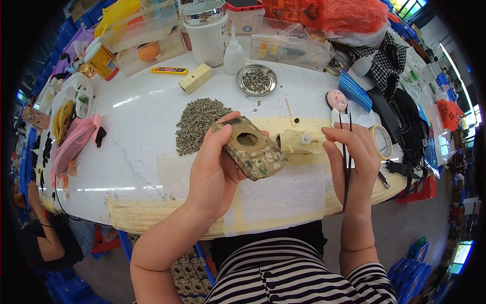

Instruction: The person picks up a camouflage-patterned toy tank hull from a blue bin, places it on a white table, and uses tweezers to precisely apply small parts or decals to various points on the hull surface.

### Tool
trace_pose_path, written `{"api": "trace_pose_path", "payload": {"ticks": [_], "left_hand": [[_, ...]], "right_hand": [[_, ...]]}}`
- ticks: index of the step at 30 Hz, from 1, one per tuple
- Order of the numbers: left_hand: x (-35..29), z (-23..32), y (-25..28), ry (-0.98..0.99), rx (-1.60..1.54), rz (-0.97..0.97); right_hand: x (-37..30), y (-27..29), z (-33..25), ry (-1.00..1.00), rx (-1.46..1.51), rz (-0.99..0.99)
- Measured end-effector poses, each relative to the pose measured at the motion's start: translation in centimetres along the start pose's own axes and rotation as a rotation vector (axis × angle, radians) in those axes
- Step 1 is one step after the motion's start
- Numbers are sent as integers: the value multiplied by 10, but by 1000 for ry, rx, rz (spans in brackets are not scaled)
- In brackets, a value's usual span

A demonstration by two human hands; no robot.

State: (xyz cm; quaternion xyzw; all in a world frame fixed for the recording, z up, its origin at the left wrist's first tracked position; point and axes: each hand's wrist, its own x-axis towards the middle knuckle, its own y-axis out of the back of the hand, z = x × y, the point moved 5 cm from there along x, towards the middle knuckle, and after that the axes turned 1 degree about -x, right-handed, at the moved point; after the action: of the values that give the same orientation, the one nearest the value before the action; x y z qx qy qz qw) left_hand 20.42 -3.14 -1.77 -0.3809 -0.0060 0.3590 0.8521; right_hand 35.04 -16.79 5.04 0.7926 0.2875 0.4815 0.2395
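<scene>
My left hand (207, 169) is wrapped round a small camouflage-patterned shell (266, 161) with a round hole in its top, tilted above the table. In my right hand (362, 159) are black tweezers (346, 188), lying lengthwise along the palm, with thumb and index finger bent towards each other. Whether a small piece sits between those fingertips, I cannot tell. Between my hands, a bottle wrapped in yellowish tape (291, 143) lies on the table with its pale nozzle towards my right hand. Left of the shell is a heap of small grey parts (195, 121).
A round metal dish (274, 87) holds more grey parts. Behind it stand a white squeeze bottle (234, 57) and a large white canister (206, 38). A cream block (196, 78) lies nearby. At right are a tape roll (375, 133) and a black bag (407, 121). Another person's arm (45, 230) shows at left.
</scene>
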Motion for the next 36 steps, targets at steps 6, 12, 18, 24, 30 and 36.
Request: {"api": "trace_pose_path", "payload": {"ticks": [6, 12, 18, 24, 30, 36], "left_hand": [[1, 0, 0, 20, -29, 9], [0, -1, 1, 42, -36, 28], [-1, -6, -5, 131, -86, -98], [-2, -11, -7, 166, -80, -126], [-4, -8, -9, 167, -128, -167], [-3, -8, -9, 170, -149, -205]], "right_hand": [[-4, -9, 5, 59, -83, -24], [-2, 2, -4, 65, -51, 71], [2, 22, -32, 120, 302, 149], [8, -7, -35, 87, 499, -69], [6, -18, -33, 13, 628, -124], [4, -21, -32, -5, 649, -121]]}}
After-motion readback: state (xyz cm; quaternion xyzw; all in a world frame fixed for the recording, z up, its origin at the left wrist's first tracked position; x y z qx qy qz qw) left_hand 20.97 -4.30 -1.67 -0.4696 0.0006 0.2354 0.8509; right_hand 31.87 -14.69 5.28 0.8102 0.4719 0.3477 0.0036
